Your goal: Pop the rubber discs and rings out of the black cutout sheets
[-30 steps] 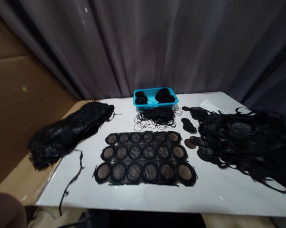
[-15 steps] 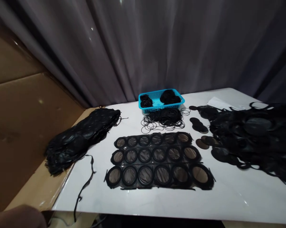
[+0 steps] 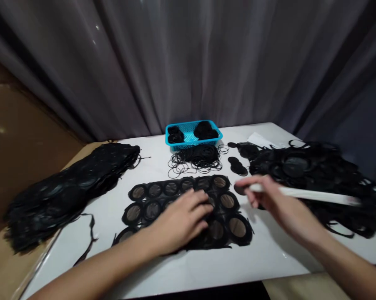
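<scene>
Partly between the hands (image 3: 181,221) (image 3: 275,204), black mesh-ring sheet (image 3: 228,202)

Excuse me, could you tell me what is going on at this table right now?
A person's left hand rests on a black sheet of mesh-filled rings, while their right hand holds a long white strip above the table. Loose black rings lie before a blue plastic basket, beside a black heap.

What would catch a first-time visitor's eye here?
Two bare hands work over a white table: the left hand rests on a black sheet of mesh-filled rings, and the right hand holds a long white strip. Behind them, a bright blue plastic basket stands out, holding bundled black rings.
</scene>
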Action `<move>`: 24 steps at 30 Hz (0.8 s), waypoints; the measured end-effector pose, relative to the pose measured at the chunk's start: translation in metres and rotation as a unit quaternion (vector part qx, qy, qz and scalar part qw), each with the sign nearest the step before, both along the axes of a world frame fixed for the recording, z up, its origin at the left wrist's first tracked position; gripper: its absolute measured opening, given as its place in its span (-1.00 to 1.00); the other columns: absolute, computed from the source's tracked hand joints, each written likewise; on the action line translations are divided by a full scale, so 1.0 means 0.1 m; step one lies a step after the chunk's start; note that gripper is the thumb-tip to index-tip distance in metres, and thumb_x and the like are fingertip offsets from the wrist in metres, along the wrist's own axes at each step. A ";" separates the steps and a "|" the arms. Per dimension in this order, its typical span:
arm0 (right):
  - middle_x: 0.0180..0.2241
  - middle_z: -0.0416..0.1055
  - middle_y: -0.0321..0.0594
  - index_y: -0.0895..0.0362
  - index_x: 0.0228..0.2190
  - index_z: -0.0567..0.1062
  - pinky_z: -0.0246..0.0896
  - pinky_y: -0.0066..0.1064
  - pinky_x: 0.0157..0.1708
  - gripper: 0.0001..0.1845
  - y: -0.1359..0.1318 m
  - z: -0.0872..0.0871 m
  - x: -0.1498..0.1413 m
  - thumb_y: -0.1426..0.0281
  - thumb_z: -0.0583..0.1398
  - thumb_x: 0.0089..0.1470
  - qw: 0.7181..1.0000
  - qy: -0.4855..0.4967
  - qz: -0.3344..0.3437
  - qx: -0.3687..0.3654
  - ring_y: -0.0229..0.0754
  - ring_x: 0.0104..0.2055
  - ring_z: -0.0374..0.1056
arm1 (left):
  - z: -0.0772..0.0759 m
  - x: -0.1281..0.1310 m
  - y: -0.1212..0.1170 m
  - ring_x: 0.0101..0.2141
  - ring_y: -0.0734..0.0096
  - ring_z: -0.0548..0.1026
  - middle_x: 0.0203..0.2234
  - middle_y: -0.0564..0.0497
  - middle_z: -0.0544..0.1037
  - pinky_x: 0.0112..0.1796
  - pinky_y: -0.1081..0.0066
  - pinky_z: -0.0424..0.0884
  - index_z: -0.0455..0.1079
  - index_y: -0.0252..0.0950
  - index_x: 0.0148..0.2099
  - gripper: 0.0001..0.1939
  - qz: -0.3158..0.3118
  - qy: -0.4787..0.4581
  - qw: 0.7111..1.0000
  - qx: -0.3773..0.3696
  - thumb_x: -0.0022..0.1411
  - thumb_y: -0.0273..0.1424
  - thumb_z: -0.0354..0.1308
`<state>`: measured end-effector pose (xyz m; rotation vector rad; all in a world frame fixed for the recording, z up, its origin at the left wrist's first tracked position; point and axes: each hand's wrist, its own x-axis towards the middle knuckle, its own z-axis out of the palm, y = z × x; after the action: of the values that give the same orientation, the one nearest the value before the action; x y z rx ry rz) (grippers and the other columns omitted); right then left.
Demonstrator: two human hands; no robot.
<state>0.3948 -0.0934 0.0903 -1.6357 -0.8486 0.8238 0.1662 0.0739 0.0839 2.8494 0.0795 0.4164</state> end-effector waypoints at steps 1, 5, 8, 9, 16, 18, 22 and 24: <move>-0.44 0.40 -0.21 0.14 -0.17 0.57 0.34 -0.31 -0.31 -0.35 0.00 -0.10 -0.03 -0.13 0.00 0.25 1.000 0.001 0.017 -0.018 -0.16 -0.37 0.35 | -0.15 0.06 -0.09 0.23 0.16 0.32 0.21 -0.20 0.36 0.25 0.13 0.22 0.31 -0.26 0.25 -0.59 -0.050 0.031 0.998 -0.014 0.45 -0.24 0.08; -0.43 0.46 -0.25 0.10 -0.25 0.50 0.29 -0.36 -0.33 -0.54 -0.03 -0.45 -0.15 -0.06 0.19 0.16 0.994 0.025 0.079 -0.065 -0.16 -0.37 0.39 | -0.54 0.14 -0.31 0.36 -0.01 0.04 0.36 -0.25 0.11 0.31 0.00 0.00 0.18 -0.22 0.36 -0.39 -0.110 0.088 0.989 -0.046 0.39 -0.09 0.14; -0.41 0.50 -0.26 0.08 -0.35 0.39 0.29 -0.36 -0.30 -0.68 -0.10 -0.54 -0.17 0.08 0.22 0.17 0.993 0.029 0.088 -0.076 -0.15 -0.34 0.42 | -0.59 0.10 -0.31 0.38 -0.09 -0.06 0.41 -0.21 -0.03 0.30 -0.07 -0.04 0.12 -0.10 0.40 -0.32 -0.126 0.095 0.987 -0.040 0.34 -0.09 0.21; -0.40 0.51 -0.25 0.08 -0.38 0.38 0.29 -0.35 -0.29 -0.71 -0.12 -0.55 -0.16 0.13 0.23 0.17 0.992 0.018 0.094 -0.080 -0.15 -0.33 0.42 | -0.58 0.08 -0.30 0.38 -0.11 -0.08 0.42 -0.19 -0.06 0.30 -0.09 -0.04 0.12 -0.07 0.40 -0.30 -0.131 0.099 0.986 -0.037 0.32 -0.09 0.23; -0.28 0.51 -0.16 0.09 -0.55 0.41 0.26 -0.30 -0.18 -0.77 -0.20 -0.54 -0.13 0.31 0.24 0.09 0.989 -0.066 0.121 -0.058 -0.08 -0.20 0.43 | -0.58 0.08 -0.29 0.37 -0.22 -0.12 0.43 -0.15 -0.12 0.28 -0.16 -0.05 0.14 -0.01 0.39 -0.24 -0.134 0.102 0.985 -0.034 0.24 -0.13 0.33; -0.29 0.50 -0.16 0.09 -0.56 0.38 0.26 -0.28 -0.16 -0.77 -0.20 -0.56 -0.15 0.33 0.24 0.08 0.989 -0.071 0.120 -0.050 -0.06 -0.18 0.43 | -0.58 0.09 -0.30 0.37 -0.23 -0.11 0.42 -0.16 -0.10 0.28 -0.16 -0.04 0.15 -0.02 0.39 -0.26 -0.132 0.106 0.985 -0.033 0.25 -0.13 0.33; -0.30 0.49 -0.16 0.08 -0.58 0.35 0.27 -0.27 -0.16 -0.78 -0.20 -0.55 -0.17 0.37 0.24 0.04 0.988 -0.075 0.124 -0.047 -0.07 -0.19 0.43 | -0.56 0.10 -0.31 0.36 -0.25 -0.08 0.42 -0.17 -0.09 0.27 -0.17 -0.02 0.18 -0.03 0.37 -0.28 -0.129 0.106 0.986 -0.031 0.24 -0.14 0.33; -0.31 0.48 -0.17 0.08 -0.58 0.34 0.27 -0.28 -0.16 -0.77 -0.20 -0.54 -0.17 0.38 0.24 0.04 0.988 -0.078 0.128 -0.046 -0.08 -0.19 0.43 | -0.55 0.11 -0.31 0.36 -0.26 -0.07 0.42 -0.19 -0.07 0.27 -0.18 -0.01 0.18 -0.03 0.37 -0.28 -0.129 0.110 0.985 -0.027 0.25 -0.14 0.33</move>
<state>0.3777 -0.1131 0.0367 -1.7109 -1.1642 0.9324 0.1769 0.0424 0.0290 2.7893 -0.2310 0.0438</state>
